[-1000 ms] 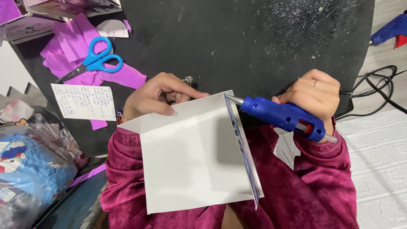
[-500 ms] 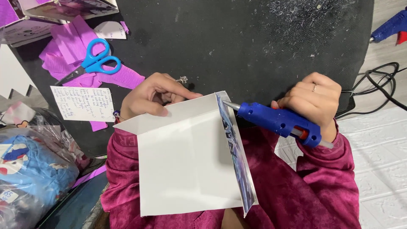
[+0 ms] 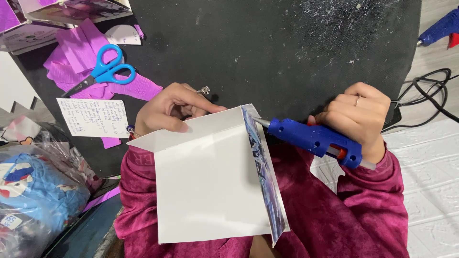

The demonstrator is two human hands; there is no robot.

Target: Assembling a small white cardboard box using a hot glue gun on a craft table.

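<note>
Over a black mat (image 3: pixel 287 52), the left hand (image 3: pixel 169 112) pinches the top flap of a folded white card (image 3: pixel 208 186) while the right hand (image 3: pixel 358 117) grips a blue glue gun (image 3: pixel 313 138), its nozzle touching the card's printed side panel, blue scissors (image 3: pixel 107 69) lying on purple paper strips (image 3: pixel 71 52) nearby.

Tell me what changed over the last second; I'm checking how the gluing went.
The right hand slid the blue glue gun up the printed flap's edge, its nozzle now near the top corner of the white folded card. The card tilted slightly. The left hand kept pinching the card's upper left flap; the scissors and purple paper stayed put.
</note>
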